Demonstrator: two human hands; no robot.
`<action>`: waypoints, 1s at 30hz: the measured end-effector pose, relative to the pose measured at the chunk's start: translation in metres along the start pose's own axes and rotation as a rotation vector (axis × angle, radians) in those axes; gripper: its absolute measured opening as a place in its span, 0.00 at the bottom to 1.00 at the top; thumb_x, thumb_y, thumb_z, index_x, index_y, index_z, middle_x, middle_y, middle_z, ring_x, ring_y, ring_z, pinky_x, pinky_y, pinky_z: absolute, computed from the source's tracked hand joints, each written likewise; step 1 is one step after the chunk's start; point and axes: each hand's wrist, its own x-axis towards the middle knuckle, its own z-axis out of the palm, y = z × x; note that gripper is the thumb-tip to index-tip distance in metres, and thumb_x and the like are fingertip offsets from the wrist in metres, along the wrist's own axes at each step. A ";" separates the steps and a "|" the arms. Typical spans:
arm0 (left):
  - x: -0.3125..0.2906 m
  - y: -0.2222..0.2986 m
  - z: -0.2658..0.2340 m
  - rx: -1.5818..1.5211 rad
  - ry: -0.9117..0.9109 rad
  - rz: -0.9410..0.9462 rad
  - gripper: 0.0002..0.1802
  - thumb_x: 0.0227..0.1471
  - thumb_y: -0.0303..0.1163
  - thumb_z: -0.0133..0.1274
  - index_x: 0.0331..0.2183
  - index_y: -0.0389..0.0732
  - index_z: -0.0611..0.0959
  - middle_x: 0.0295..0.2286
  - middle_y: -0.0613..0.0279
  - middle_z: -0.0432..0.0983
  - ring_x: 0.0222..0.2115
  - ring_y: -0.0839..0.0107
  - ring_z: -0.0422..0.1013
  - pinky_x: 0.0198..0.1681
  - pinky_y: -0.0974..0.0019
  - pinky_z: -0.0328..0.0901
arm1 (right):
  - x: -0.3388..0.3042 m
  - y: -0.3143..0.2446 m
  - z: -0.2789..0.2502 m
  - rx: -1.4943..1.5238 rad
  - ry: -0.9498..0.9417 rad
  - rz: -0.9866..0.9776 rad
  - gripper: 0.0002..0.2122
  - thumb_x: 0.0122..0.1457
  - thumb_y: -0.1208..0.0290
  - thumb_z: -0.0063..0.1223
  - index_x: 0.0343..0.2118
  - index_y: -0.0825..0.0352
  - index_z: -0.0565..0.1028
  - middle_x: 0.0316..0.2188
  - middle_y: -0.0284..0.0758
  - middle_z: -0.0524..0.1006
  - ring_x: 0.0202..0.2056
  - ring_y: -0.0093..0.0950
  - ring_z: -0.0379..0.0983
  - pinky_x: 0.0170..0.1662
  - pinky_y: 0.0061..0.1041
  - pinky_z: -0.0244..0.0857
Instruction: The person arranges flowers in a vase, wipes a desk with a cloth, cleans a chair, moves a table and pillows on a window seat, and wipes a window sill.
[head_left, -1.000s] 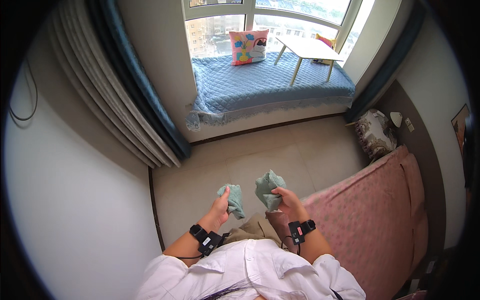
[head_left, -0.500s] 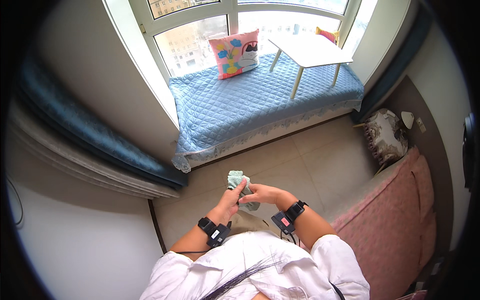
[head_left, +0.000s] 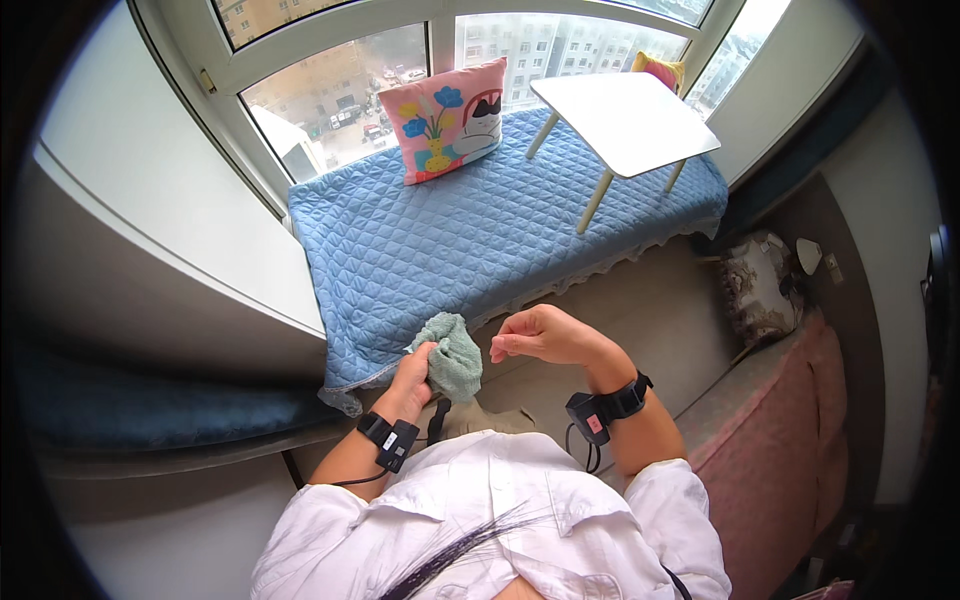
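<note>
My left hand [head_left: 409, 383] is closed on a pale green cloth [head_left: 452, 360], which looks like a small towel, bunched up and standing out past my thumb. The fingers behind the cloth are partly hidden. Just to the right of it, my right hand [head_left: 543, 334] hangs in the air, not touching the cloth. Its fingers are loosely bent, with a gap between them and the thumb, and it holds nothing that I can see.
Ahead, a blue quilted cover [head_left: 400, 240] lies over the window seat. On it stand a pink printed cushion [head_left: 447, 120] and a small white folding table [head_left: 632, 125]; a yellow cushion [head_left: 658, 70] is behind. A pink-covered bed [head_left: 770, 450] is at right, curtains [head_left: 180, 400] at left.
My right hand has let go of the cloth and moved right. The cloth is spread wider in my left hand. My view has shifted closer to the window seat.
</note>
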 end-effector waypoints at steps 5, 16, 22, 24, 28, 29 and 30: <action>0.054 0.049 -0.020 0.034 0.073 -0.029 0.15 0.54 0.32 0.46 0.43 0.37 0.75 0.39 0.54 0.75 0.39 0.60 0.73 0.45 0.55 0.69 | -0.009 -0.098 -0.053 0.049 -0.010 -0.618 0.03 0.51 0.77 0.55 0.25 0.70 0.77 0.21 0.34 0.76 0.22 0.22 0.71 0.25 0.18 0.64; 0.161 0.055 0.037 -0.099 0.207 0.044 0.16 0.53 0.33 0.50 0.42 0.37 0.75 0.38 0.56 0.75 0.39 0.60 0.73 0.44 0.55 0.69 | 0.031 -0.111 -0.170 0.380 -0.208 -1.257 0.11 0.58 0.67 0.52 0.25 0.72 0.75 0.14 0.30 0.68 0.11 0.22 0.58 0.14 0.21 0.48; 0.210 0.046 0.112 -0.115 0.335 0.086 0.16 0.54 0.33 0.49 0.43 0.36 0.75 0.39 0.55 0.75 0.39 0.59 0.73 0.43 0.53 0.69 | 0.049 -0.087 -0.263 0.491 -0.341 -1.261 0.02 0.46 0.79 0.56 0.22 0.71 0.76 0.14 0.29 0.67 0.11 0.21 0.57 0.13 0.22 0.46; 0.224 0.044 0.137 -0.153 0.300 0.087 0.16 0.53 0.33 0.50 0.43 0.35 0.75 0.39 0.54 0.75 0.40 0.58 0.73 0.44 0.53 0.69 | 0.053 -0.081 -0.278 0.519 -0.197 -1.420 0.10 0.57 0.71 0.50 0.24 0.73 0.75 0.13 0.30 0.67 0.11 0.21 0.57 0.13 0.21 0.46; 0.233 0.047 0.196 -0.097 0.330 0.059 0.17 0.52 0.32 0.51 0.44 0.34 0.74 0.40 0.53 0.74 0.41 0.58 0.72 0.45 0.52 0.68 | 0.055 -0.083 -0.317 0.515 -0.097 -1.429 0.14 0.61 0.67 0.46 0.25 0.74 0.75 0.12 0.30 0.66 0.10 0.21 0.56 0.12 0.21 0.46; 0.237 0.047 0.203 -0.077 0.317 0.060 0.18 0.52 0.32 0.52 0.44 0.34 0.74 0.40 0.53 0.74 0.41 0.58 0.72 0.46 0.53 0.68 | 0.056 -0.074 -0.316 0.506 -0.079 -1.474 0.14 0.61 0.68 0.46 0.24 0.74 0.75 0.12 0.30 0.66 0.10 0.21 0.56 0.12 0.21 0.46; 0.242 0.049 0.209 -0.055 0.301 0.057 0.18 0.51 0.32 0.52 0.44 0.34 0.74 0.41 0.53 0.74 0.42 0.58 0.72 0.46 0.53 0.68 | 0.056 -0.074 -0.319 0.496 -0.059 -1.494 0.15 0.61 0.68 0.46 0.24 0.74 0.75 0.12 0.30 0.65 0.10 0.21 0.55 0.12 0.21 0.45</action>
